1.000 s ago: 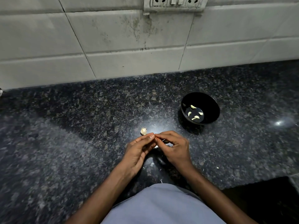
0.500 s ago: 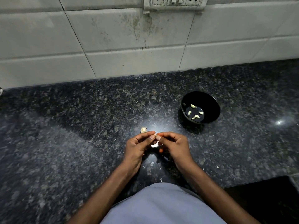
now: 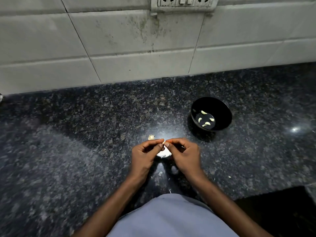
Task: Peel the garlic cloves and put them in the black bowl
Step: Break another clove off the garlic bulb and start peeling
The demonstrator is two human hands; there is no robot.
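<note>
A garlic clove (image 3: 163, 143) is pinched between the fingertips of the left hand (image 3: 145, 155) and right hand (image 3: 183, 155), held above the granite counter (image 3: 85, 142); both sets of fingers are curled onto it. The black bowl (image 3: 220, 106) is seen to the right, well apart, with five peeled cloves (image 3: 203, 112) inside. A garlic piece (image 3: 151, 137) lies just beyond the left hand.

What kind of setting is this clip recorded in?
Most likely a home kitchen: a dark granite countertop, a tiled wall with a socket panel, and peeled garlic cloves in a black bowl.
</note>
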